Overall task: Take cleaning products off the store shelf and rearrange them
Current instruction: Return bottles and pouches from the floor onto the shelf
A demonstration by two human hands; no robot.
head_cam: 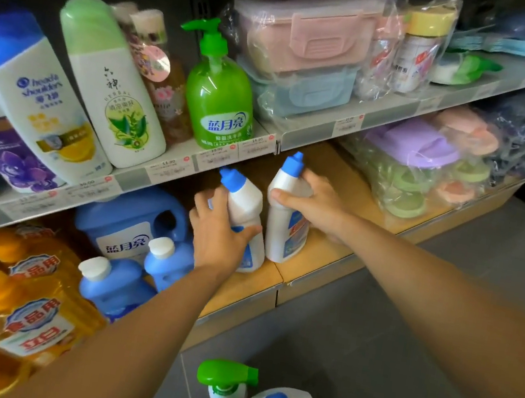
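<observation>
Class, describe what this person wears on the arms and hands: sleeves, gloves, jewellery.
Nothing worn shows. Both forearms are bare to the picture's edge, no sleeve in view. The left hand and right hand bear no glove, watch, bracelet or ring.

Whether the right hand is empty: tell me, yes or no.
No, the right hand curls its fingers round a white, blue-capped bottle standing on the wooden shelf.

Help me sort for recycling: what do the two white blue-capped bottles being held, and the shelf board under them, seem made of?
The left bottle and right bottle: opaque white plastic, smooth, softly shiny; moulded angled necks suggest it. The shelf board: matte tan wood or wood-look laminate; cannot tell which.
</observation>
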